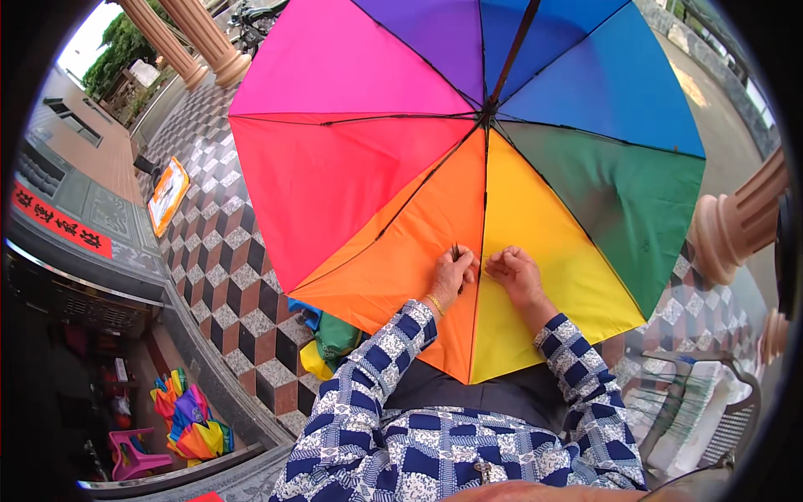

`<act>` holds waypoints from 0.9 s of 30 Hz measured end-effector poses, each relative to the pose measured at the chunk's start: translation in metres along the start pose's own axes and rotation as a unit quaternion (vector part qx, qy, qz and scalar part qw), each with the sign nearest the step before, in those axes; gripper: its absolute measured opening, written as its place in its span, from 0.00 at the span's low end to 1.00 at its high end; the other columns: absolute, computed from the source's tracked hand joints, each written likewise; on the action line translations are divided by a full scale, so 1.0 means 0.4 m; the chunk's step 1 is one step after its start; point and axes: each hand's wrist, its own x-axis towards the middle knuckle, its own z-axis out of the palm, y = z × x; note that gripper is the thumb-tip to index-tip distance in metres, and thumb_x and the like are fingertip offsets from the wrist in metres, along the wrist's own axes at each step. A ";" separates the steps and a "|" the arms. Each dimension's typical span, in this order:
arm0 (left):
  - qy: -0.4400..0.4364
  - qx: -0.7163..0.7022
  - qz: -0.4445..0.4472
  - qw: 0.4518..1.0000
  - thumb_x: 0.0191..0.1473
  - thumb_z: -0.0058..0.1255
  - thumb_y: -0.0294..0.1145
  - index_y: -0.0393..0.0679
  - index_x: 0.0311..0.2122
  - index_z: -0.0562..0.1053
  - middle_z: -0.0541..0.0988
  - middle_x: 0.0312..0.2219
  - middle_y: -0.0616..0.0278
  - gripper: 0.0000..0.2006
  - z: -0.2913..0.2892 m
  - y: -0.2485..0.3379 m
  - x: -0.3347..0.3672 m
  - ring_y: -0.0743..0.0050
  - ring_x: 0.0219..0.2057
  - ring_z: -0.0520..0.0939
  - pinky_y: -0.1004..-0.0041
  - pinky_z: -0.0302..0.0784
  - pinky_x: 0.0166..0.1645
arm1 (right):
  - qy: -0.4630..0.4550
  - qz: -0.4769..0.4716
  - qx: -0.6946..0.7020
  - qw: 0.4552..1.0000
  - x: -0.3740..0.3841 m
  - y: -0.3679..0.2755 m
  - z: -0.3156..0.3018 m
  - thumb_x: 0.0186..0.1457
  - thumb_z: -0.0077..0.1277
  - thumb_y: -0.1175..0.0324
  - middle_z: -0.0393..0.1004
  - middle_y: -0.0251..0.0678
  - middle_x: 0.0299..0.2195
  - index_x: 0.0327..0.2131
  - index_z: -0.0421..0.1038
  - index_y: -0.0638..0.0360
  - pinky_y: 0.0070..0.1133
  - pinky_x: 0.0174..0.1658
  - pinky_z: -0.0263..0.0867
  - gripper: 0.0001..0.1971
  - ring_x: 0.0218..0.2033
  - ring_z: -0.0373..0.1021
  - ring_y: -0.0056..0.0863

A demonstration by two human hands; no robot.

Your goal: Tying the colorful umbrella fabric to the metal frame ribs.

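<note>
A rainbow-coloured umbrella (pixel 351 176) lies spread open over my lap, its inner side facing me. Its dark shaft (pixel 512 54) rises from the hub (pixel 488 109) toward the top of the view. My left hand (pixel 452 274) is over the orange panel, closed around a small dark pointed tool (pixel 456 250) whose kind I cannot make out. Across the rib (pixel 483 209) between the orange and yellow panels, my right hand (pixel 516 276) is over the yellow cloth. Its fingers are pinched together close to the rib; whatever they hold is too small to see.
Folded multicoloured cloth (pixel 335 343) lies on the tiled floor (pixel 242 276) at the left. Further left are more rainbow umbrellas (pixel 192 418) and a pink stool (pixel 138 454). A grey chair (pixel 728 410) with white bundles stands at right, near a fluted column (pixel 736 222).
</note>
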 end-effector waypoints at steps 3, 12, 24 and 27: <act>-0.020 0.035 0.036 0.999 0.52 0.46 0.34 0.45 0.25 0.67 0.68 0.16 0.71 0.07 -0.019 -0.035 0.027 0.88 0.12 0.65 0.83 0.58 0.16 | -0.054 0.000 0.074 0.996 -0.014 -0.020 -0.011 0.55 0.42 0.70 0.68 0.32 0.23 0.31 0.62 0.54 0.33 0.44 0.66 0.01 0.26 0.69 0.26; -0.014 0.380 0.199 0.903 0.51 0.46 0.31 0.38 0.24 0.66 0.65 0.15 0.67 0.09 -0.018 -0.039 0.032 0.83 0.20 0.66 0.77 0.64 0.25 | -0.002 -0.091 -0.177 0.980 -0.033 -0.233 -0.117 0.52 0.45 0.70 0.55 0.23 0.14 0.28 0.66 0.59 0.15 0.16 0.50 0.04 0.13 0.53 0.14; -0.027 0.545 0.212 0.811 0.48 0.47 0.35 0.40 0.25 0.67 0.73 0.19 0.53 0.09 -0.042 -0.039 0.016 0.54 0.23 0.76 0.63 0.70 0.28 | 0.134 -0.219 -0.315 0.914 -0.054 -0.284 -0.310 0.52 0.46 0.70 0.60 0.22 0.15 0.30 0.70 0.61 0.12 0.17 0.50 0.05 0.14 0.55 0.12; -0.012 0.570 0.195 0.798 0.46 0.49 0.35 0.41 0.26 0.67 0.74 0.20 0.53 0.09 -0.045 -0.037 0.019 0.52 0.24 0.76 0.62 0.70 0.28 | 0.158 -0.246 -0.289 0.912 -0.079 -0.286 -0.261 0.51 0.46 0.70 0.59 0.23 0.13 0.29 0.68 0.59 0.12 0.13 0.46 0.04 0.10 0.51 0.11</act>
